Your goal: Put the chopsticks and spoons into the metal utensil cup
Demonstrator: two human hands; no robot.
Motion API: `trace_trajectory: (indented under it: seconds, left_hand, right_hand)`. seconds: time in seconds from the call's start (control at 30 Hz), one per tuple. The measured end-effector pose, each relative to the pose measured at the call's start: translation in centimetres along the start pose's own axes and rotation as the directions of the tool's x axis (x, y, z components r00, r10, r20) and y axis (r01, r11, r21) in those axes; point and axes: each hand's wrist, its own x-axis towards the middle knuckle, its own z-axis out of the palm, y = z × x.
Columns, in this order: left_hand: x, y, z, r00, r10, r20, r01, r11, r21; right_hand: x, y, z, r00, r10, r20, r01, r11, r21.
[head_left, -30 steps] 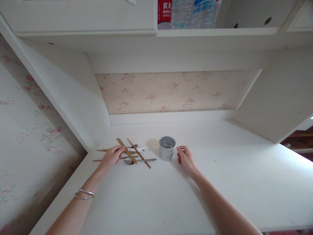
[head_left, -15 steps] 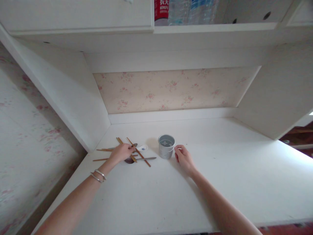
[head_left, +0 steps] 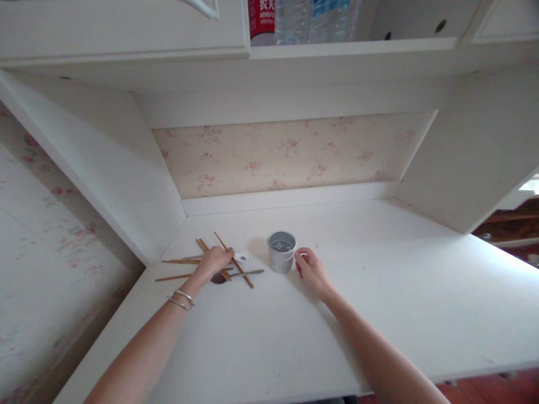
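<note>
My left hand (head_left: pixel 217 260) is closed in a pinch over a pile of utensils, its fingertips on a brown chopstick (head_left: pixel 246 275) that lies slantwise. Several more chopsticks (head_left: pixel 177 276) lie crossed beneath and beside it. A metal spoon (head_left: pixel 254 272) with a dark bowl rests at the near side of the pile. Just right of the fingertips is a white spoon (head_left: pixel 243 257) with a blue mark, partly covered. A grey utensil holder (head_left: pixel 281 259) with holes in its bottom and side stands upright. My right hand (head_left: pixel 312 273), fingers curled, grips its right side near the rim.
All this lies on a white tabletop (head_left: pixel 269 336) with a white side panel (head_left: pixel 96 163) at the left and another (head_left: pixel 471 151) at the right. Overhead, a cabinet shelf (head_left: pixel 353 51) holds clear plastic bottles (head_left: pixel 292 22) and a red pack (head_left: pixel 261 19).
The view has shifted slightly, so everything sits a little further left. Both hands stay at the same spots, on the chopstick and the holder; the left wrist has turned a little.
</note>
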Motion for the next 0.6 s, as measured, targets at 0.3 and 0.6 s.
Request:
trace_trajectory:
  seconds: [0.3, 0.6]
  left_hand:
    - [-1.3, 3.5, -2.9, 0.962, 0.136, -0.236, -0.14, 0.99, -0.001]
    - [-3.3, 8.9, -6.3, 0.79, 0.244, -0.562, -0.434, 0.87, -0.234]
  right_hand:
    - [0.0, 0.0, 0.0, 1.0, 0.0, -0.002, 0.0, 1.0, 0.023]
    - [-0.3, -0.7, 0.0, 0.982, -0.108, -0.152, 0.131, 0.979, 0.155]
